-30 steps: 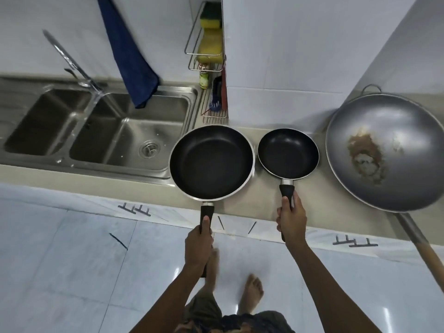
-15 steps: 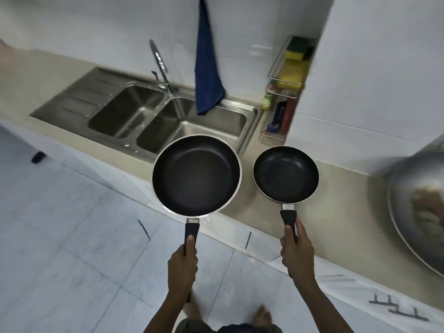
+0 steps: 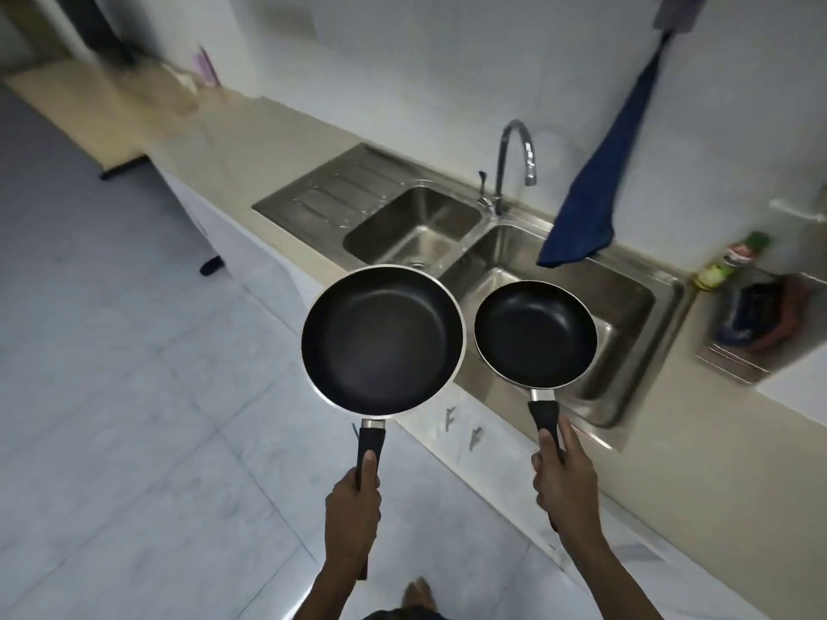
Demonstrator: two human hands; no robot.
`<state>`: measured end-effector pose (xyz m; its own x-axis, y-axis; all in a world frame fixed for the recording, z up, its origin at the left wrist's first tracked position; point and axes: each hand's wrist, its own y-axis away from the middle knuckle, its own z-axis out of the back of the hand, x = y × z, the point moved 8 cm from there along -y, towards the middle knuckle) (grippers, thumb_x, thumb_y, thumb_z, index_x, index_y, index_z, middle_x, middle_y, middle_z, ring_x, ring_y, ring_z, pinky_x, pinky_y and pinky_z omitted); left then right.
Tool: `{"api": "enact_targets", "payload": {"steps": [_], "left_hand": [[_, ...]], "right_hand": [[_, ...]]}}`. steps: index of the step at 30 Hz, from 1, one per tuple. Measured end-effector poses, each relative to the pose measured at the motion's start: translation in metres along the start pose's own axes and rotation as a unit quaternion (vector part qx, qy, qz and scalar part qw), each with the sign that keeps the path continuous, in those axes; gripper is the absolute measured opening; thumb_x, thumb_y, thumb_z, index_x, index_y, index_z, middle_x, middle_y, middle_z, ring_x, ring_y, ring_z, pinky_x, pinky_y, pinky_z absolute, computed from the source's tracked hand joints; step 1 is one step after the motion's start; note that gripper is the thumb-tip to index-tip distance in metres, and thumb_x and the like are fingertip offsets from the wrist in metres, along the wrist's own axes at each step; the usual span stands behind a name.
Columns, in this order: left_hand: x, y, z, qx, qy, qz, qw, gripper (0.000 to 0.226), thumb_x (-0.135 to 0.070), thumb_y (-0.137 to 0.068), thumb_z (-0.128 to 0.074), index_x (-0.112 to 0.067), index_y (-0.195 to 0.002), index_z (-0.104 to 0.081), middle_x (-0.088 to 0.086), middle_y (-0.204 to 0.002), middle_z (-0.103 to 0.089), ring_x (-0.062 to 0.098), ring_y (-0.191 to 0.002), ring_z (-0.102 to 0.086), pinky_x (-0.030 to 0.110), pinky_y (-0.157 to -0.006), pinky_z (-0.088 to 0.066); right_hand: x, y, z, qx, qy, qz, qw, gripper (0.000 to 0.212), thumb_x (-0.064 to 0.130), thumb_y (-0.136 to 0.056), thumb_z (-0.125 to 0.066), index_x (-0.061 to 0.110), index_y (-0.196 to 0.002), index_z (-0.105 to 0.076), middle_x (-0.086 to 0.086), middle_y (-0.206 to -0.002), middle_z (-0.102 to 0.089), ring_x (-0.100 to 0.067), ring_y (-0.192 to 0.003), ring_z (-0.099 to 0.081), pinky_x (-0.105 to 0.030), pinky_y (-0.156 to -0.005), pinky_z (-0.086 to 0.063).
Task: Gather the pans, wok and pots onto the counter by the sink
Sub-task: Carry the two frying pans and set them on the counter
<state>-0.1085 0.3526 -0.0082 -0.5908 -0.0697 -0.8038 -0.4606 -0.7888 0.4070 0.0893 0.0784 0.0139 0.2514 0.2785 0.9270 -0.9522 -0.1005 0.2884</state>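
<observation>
Left hand [image 3: 353, 507] clamped on big pan [image 3: 382, 340] handle | right hand [image 3: 564, 481] clamped on small pan [image 3: 535, 334] | rims nearly touching | open desk [image 3: 250, 145] at 11 o'clock

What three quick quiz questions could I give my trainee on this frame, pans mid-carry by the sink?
1. True or false: the large pan is held by the left hand.
2. Multiple choice: the small pan in the right hand appears over: A) the drainboard, B) the right sink basin, C) the floor.
3. Fill in: the blue cloth hangs to the ____ of the faucet, as seen in the head view.

Key
1. True; its fingers wrap the black handle.
2. B.
3. Right.
</observation>
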Motion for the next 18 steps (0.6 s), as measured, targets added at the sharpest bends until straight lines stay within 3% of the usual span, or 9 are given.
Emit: {"api": "enact_targets", "payload": {"steps": [10,18], "left_hand": [[-0.012,-0.138,0.117,-0.069,0.038,0.02,0.997,0.067,-0.066,-0.094,-0.041,-0.006,-0.075,-0.063,-0.005,-0.048,-0.053,0.008,-0.04,-0.047,0.023,-0.04,-0.04],[-0.045,-0.302,0.179,-0.111,0.056,0.037,0.992,0.06,-0.064,-0.096,-0.04,-0.014,-0.073,-0.065,-0.004,-0.051,-0.059,0.006,-0.042,-0.054,0.022,-0.043,-0.043]], "right_hand": [[0.08,-0.057,-0.193,0.088,0.06,0.039,0.994,0.044,0.036,-0.102,-0.052,0.04,-0.144,-0.043,-0.009,-0.068,-0.059,-0.008,-0.042,-0.047,-0.023,-0.038,-0.039],[0.152,-0.147,-0.368,0.132,0.047,0.068,0.988,0.045,0.032,-0.103,-0.05,0.042,-0.146,-0.043,-0.008,-0.068,-0.053,-0.012,-0.046,-0.041,-0.025,-0.041,-0.034]]}}
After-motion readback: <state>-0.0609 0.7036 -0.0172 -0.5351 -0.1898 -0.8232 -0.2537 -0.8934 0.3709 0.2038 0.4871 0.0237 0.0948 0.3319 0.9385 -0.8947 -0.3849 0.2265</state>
